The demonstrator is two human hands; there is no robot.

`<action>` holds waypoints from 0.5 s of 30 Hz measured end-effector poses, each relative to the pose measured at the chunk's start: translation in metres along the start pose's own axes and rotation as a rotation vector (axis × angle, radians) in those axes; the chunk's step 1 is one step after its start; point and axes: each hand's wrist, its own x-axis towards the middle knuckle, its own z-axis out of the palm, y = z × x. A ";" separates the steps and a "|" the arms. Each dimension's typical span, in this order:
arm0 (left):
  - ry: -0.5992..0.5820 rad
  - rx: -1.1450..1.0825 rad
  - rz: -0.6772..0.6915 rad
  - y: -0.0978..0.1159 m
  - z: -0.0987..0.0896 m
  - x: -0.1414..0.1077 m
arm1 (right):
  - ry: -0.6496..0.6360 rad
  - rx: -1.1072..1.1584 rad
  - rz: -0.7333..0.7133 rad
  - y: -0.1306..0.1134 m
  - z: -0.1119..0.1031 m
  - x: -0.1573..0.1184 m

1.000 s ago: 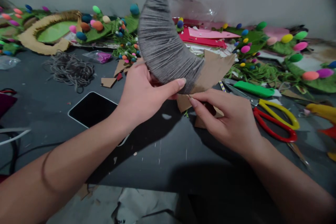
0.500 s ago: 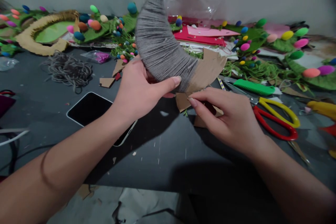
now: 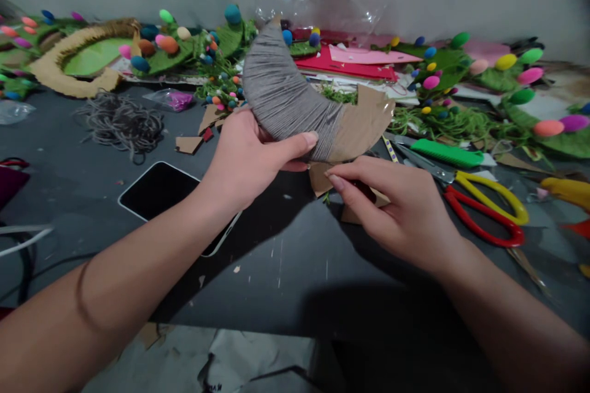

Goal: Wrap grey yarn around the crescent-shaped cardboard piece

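A crescent-shaped cardboard piece [image 3: 362, 129] is wound with grey yarn [image 3: 281, 89] over most of its length. Bare brown cardboard shows at its right end. My left hand [image 3: 258, 147] grips the crescent from below, thumb on the wound front near the edge of the wrapping. Just under the bare end, my right hand [image 3: 389, 202] is closed, thumb and forefinger pinched together close to the crescent's lower edge. What sits in that pinch is too fine to make out clearly. Cardboard scraps [image 3: 320, 179] lie on the table behind the right fingertips.
A phone [image 3: 159, 190] lies beneath my left forearm, with a heap of loose grey yarn [image 3: 122, 123] behind it. Right of my right hand are scissors [image 3: 488, 209] and a green cutter [image 3: 447, 152]. Green leaves with coloured balls and a tan crescent [image 3: 46, 70] line the wall.
The crescent's upper tip has tilted down and away from me. My right hand's pinch has shifted very slightly to the left.
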 end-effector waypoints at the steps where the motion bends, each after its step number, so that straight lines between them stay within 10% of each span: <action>1: -0.005 0.002 -0.002 0.000 0.000 0.000 | 0.000 -0.002 -0.001 0.000 0.000 0.000; 15: -0.079 0.233 -0.017 0.006 -0.003 0.000 | -0.039 -0.246 -0.115 0.014 -0.012 0.001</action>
